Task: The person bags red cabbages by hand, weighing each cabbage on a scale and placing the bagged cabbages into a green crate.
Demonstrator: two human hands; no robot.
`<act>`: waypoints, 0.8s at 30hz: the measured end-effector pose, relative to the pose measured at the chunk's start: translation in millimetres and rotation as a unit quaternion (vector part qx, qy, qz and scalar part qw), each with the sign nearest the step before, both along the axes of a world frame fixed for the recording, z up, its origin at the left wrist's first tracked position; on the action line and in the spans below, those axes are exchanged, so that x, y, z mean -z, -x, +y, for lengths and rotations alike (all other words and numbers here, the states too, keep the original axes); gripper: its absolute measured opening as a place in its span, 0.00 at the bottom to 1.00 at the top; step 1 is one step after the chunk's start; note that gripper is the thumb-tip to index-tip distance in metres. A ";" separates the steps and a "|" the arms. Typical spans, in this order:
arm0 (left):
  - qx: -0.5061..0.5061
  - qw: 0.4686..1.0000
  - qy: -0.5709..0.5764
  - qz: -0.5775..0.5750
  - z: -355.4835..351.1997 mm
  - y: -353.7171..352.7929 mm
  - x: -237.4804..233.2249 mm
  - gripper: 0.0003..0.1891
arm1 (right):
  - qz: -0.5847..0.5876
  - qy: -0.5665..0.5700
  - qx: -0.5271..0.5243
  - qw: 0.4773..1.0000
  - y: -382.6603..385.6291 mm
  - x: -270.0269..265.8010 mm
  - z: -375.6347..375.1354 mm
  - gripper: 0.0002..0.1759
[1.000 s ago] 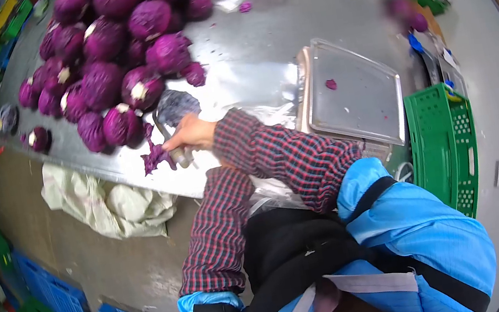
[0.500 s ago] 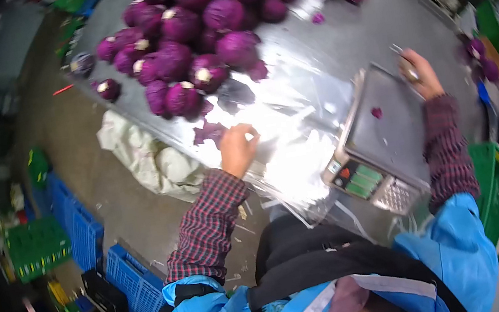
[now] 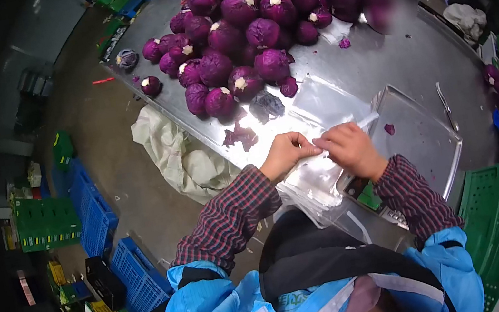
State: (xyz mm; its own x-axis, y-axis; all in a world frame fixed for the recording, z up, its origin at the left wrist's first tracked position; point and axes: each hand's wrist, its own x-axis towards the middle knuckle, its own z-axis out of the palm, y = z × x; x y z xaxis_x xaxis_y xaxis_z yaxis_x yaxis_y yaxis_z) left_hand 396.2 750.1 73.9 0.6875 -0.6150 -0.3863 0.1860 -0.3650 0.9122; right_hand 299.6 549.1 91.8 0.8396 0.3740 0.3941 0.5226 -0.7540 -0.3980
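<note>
My left hand and my right hand are close together over a stack of clear plastic bags at the table's near edge. Both have their fingers pinched on the thin plastic of a bag. Behind my right hand, a flap of clear film sticks up. My right forearm partly hides a weighing scale, which has a scrap of purple leaf on its metal pan. Beside the pan lies a slim metal tool, apparently a knife. Past the bags, red cabbages with pale cut stems are heaped on the table.
Loose purple leaves lie left of the bags. A white sack hangs by the left table edge. On the floor stand blue crates and a green crate at left; another green crate is at right.
My right hand has let go of the metal tool, now on the table, and moved left to the bags. My left hand has moved right, away from the loose leaf, to the bags.
</note>
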 end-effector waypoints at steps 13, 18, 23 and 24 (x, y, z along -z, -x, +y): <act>0.240 0.949 -0.174 0.107 85.7 -160.1 -25.9 0.09 | 0.051 -0.130 -0.035 0.990 -100.9 -27.9 50.6 0.07; 0.224 0.810 -0.085 -0.535 93.2 -190.1 -69.9 0.15 | 0.304 -0.457 0.080 0.832 -166.9 -13.9 60.5 0.09; 0.417 0.904 0.049 -0.079 92.4 -254.9 -82.3 0.17 | 0.326 -0.620 0.111 0.705 -208.9 -20.3 45.9 0.15; 0.432 0.888 0.137 0.084 90.8 -261.6 -82.8 0.17 | 0.323 -0.620 0.114 0.706 -212.8 -18.7 48.1 0.15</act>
State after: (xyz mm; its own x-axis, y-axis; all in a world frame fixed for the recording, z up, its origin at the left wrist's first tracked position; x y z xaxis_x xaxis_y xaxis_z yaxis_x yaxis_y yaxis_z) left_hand 657.7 840.9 156.7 -0.1388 -0.9714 -0.1927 0.0861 -0.2057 0.9748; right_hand 512.4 597.2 110.4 0.9764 -0.0967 -0.1930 -0.1484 0.3486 -0.9254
